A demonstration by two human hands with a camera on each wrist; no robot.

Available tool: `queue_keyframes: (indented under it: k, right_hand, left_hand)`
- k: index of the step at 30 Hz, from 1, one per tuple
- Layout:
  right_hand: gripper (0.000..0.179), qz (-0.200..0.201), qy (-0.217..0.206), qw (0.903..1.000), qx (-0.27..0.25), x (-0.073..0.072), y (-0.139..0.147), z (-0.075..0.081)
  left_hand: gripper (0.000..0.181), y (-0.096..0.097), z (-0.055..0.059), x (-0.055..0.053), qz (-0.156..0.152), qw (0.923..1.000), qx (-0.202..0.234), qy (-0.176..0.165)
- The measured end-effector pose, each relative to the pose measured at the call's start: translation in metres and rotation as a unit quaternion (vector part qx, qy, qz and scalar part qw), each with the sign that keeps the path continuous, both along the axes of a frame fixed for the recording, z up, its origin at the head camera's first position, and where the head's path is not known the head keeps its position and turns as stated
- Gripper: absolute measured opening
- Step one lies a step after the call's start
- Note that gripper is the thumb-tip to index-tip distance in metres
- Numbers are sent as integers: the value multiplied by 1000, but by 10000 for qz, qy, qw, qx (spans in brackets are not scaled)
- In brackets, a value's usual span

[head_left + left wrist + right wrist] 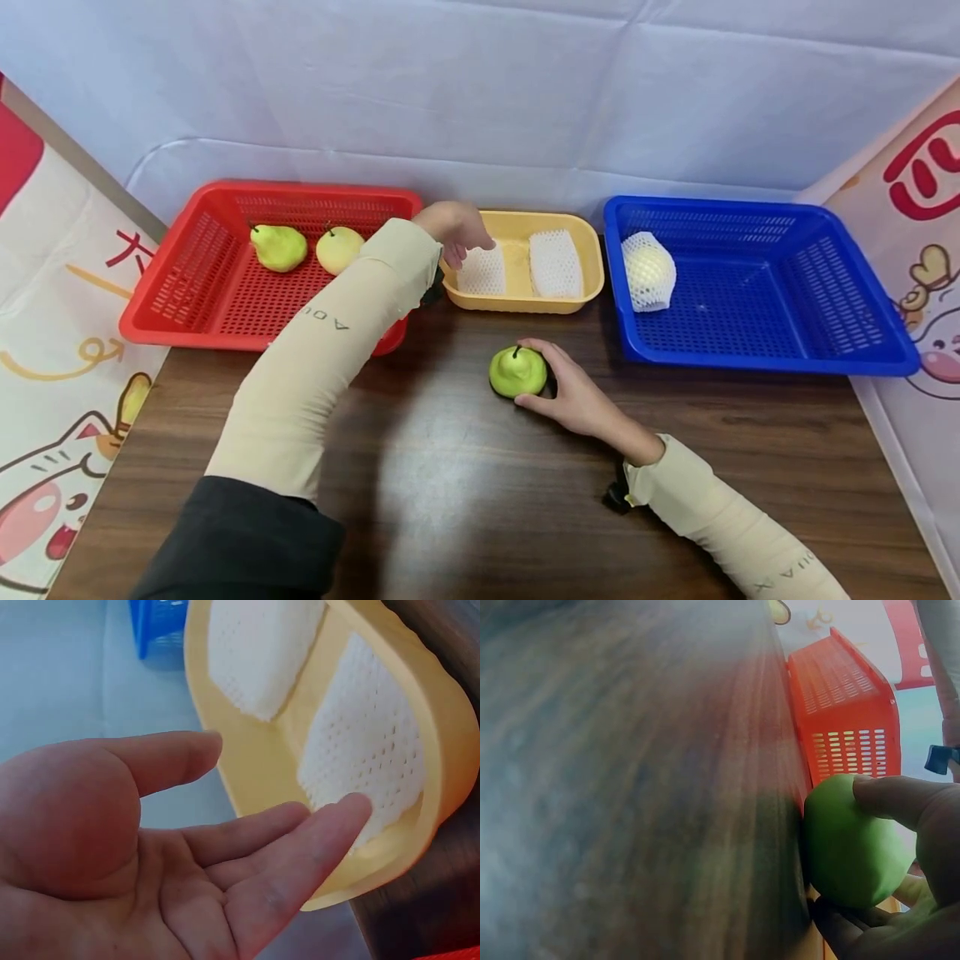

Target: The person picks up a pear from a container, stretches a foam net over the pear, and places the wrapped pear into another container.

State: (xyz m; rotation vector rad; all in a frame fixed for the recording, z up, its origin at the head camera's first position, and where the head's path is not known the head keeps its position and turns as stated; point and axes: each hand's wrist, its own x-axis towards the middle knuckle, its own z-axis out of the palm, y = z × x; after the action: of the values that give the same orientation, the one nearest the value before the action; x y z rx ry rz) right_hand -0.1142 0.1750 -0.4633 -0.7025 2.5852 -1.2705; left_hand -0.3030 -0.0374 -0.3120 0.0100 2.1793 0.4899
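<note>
On the table, a green pear (517, 372) stands upright with its dark stem on top. My right hand (572, 392) holds it from the right, thumb on the near side and fingers on the far side. In the right wrist view the thumb presses on the pear (855, 844). My left hand (459, 233) hovers over the left end of a yellow tray (517, 304), its fingers loosely bent and nothing between them. Inside that tray lie two white foam net sleeves, a left one (482, 271) under the hand and a right one (556, 263).
To the left a red basket (187, 333) contains a green pear (279, 247) and a pale yellow pear (339, 250), partly behind the left sleeve. A blue basket (765, 354) at the right holds a net-wrapped pale fruit (648, 272). A white cloth (450, 100) hangs behind.
</note>
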Motion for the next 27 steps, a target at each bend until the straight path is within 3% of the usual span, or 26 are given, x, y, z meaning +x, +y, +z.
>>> queue_keyframes:
  k: [4, 6, 7, 11, 14, 16, 18, 20, 24, 27]
  right_hand:
    - [78, -26, 7, 10000, -6, 0, 1, 1]
    - [77, -34, -4, 10000, -19, 0, 0, 1]
    - [77, -32, -13, 10000, -21, 0, 0, 2]
    - [77, -32, -31, 10000, -11, 1, 0, 2]
    - [77, -19, -17, 10000, 3, 2, 1, 3]
    - [77, -16, -13, 10000, -10, 2, 1, 4]
    - [77, -8, -2, 10000, -20, 1, 0, 4]
    - [77, 0, 2, 10000, -34, 1, 0, 4]
    - [77, 33, 21, 10000, -30, 1, 0, 3]
    - [77, 52, 77, 10000, -18, 1, 0, 1]
  left_hand:
    - [54, 8, -3, -6, -795, 9945, -665, 166]
    - [49, 9, -4, -6, -1351, 9831, -1079, 606]
    - [45, 9, -4, -5, -1466, 9784, -1221, 790]
    - [25, 12, -13, -4, -1426, 9741, -1238, 1247]
    - [17, 17, -28, -10, -1331, 9759, -1004, 1407]
    - [17, 20, -32, -8, -1177, 9792, -863, 1410]
    - [20, 22, -33, -1, -1100, 9784, -744, 1587]
    - [25, 24, -27, 13, -1056, 9771, -703, 1706]
    - [24, 24, -24, 28, -1492, 9614, -907, 2126]
    - [26, 24, -25, 31, -1644, 9563, -1072, 2166]
